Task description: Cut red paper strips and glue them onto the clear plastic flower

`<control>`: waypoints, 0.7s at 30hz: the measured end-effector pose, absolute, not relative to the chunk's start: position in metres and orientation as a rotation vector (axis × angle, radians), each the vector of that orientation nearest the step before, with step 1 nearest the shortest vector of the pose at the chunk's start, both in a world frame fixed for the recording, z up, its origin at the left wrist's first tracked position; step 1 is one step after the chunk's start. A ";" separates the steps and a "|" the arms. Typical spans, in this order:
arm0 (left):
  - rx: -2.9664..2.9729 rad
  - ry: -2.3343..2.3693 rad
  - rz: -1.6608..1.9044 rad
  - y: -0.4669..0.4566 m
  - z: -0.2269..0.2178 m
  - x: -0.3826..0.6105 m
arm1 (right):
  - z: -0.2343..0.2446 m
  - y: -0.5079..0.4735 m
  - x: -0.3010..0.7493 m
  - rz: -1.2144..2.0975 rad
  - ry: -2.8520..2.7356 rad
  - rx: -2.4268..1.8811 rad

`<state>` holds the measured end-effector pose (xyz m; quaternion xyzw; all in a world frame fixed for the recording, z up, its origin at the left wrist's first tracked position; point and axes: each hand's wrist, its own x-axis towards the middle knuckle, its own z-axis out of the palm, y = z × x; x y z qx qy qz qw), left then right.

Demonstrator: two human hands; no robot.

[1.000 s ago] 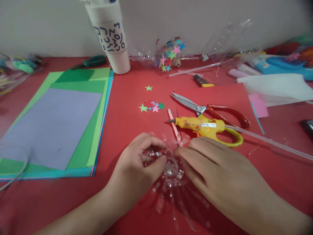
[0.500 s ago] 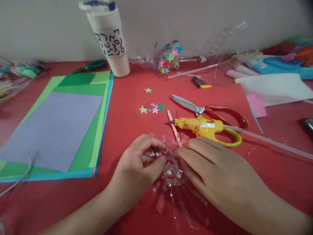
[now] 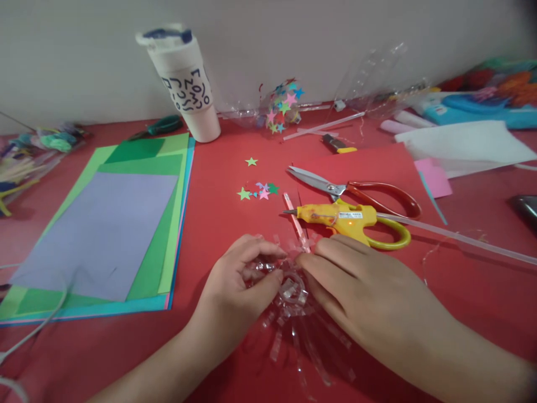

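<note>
Between my hands, low in the middle of the head view, is a clear plastic bottle top cut into strips (image 3: 292,291), its round neck facing up and its strips fanned out over the red surface. My left hand (image 3: 243,280) grips it from the left, thumb and fingers closed on the clear plastic. From the right, my right hand (image 3: 348,274) pinches the strips close to the neck; its fingertips are partly hidden. Just beyond my fingers lie a pink pen-like stick (image 3: 296,221) and a yellow hot glue gun (image 3: 348,217) with a small lit light and a clear glue stick.
Red-handled scissors (image 3: 361,190) lie behind the glue gun. Small paper stars (image 3: 263,193) sit at centre. Coloured paper sheets (image 3: 100,229) are stacked at left, near a white tumbler (image 3: 188,89). A star-covered clear ball (image 3: 283,106) and a utility knife (image 3: 338,144) are farther back.
The camera view has shifted slightly, so the background sits a little differently. Both hands stay on the clear plastic with almost no movement.
</note>
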<state>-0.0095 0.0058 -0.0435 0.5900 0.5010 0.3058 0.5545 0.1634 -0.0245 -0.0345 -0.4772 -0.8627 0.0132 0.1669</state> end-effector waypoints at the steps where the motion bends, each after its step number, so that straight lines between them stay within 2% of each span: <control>1: 1.388 1.183 0.722 0.005 -0.044 -0.010 | -0.035 -0.025 0.164 0.039 -2.454 -1.354; 21: 1.255 1.158 0.772 0.005 -0.048 -0.011 | -0.038 -0.025 0.165 0.015 -2.440 -1.330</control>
